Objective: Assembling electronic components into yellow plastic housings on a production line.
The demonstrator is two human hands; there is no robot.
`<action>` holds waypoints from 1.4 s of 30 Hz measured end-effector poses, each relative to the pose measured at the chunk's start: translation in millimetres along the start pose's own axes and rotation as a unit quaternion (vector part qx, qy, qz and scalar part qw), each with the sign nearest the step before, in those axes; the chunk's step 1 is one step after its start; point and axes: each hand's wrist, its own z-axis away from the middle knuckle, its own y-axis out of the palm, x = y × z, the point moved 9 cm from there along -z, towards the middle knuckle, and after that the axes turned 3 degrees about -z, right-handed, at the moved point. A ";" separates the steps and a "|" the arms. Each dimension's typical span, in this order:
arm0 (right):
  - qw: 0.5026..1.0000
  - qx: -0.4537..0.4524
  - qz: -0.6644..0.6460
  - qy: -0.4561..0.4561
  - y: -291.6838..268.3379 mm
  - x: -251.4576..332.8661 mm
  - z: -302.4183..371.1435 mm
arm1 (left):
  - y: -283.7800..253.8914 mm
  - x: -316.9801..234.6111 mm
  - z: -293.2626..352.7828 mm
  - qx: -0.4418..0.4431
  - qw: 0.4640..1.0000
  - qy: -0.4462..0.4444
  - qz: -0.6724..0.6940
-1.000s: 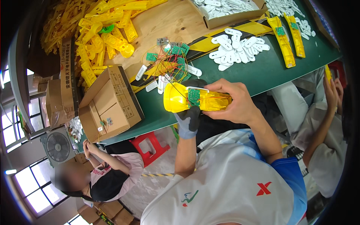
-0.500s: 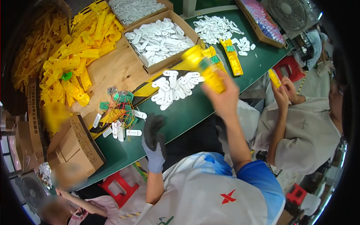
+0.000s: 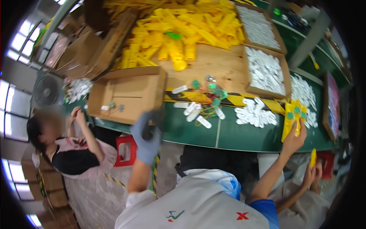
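My right hand (image 3: 293,142) has its fingers closed on a yellow plastic casing (image 3: 287,128) at the table's right. The casing lies beside other yellow casings with small green circuit boards in them. My left hand (image 3: 146,135), in a grey glove with dark palm and fingers, is up against the near right corner of an open cardboard box (image 3: 131,91). Motion blur hides whether its fingers grip the box. A few small parts with wires (image 3: 112,107) lie inside that box. Between my hands sit a pile of white plastic pieces (image 3: 255,113) and a wired tangle of green circuit boards (image 3: 215,97).
Yellow casings (image 3: 179,30) are heaped on the wooden board behind. Boxes of white pieces (image 3: 267,70) stand at the back right, near a carton of purple-pink items (image 3: 332,103). One person (image 3: 72,149) sits at left; another person's hands (image 3: 313,173) hold a yellow piece at right.
The view has swung left. My right hand has brought the yellow casing down beside the others on the table. My left hand has moved left, from near the wired boards to the cardboard box.
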 end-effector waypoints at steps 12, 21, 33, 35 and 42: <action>0.852 0.335 -0.390 -0.097 72.2 232.9 115.5 | 149.0 163.9 -202.8 0.330 0.725 -0.177 -0.578; 0.894 0.393 -0.199 -0.081 123.2 205.9 110.4 | 116.6 53.2 -211.1 0.193 0.752 0.019 -0.629; 0.887 0.377 -0.262 -0.042 133.9 211.7 51.2 | -17.2 -39.5 -43.7 0.201 0.978 -0.018 0.046; 0.849 0.369 -0.376 -0.020 139.2 225.1 28.9 | -13.3 -20.5 7.2 0.214 0.956 -0.088 0.180; 0.812 0.375 -0.447 -0.030 175.3 283.3 -18.3 | 92.4 11.5 136.6 0.276 0.755 -0.245 0.542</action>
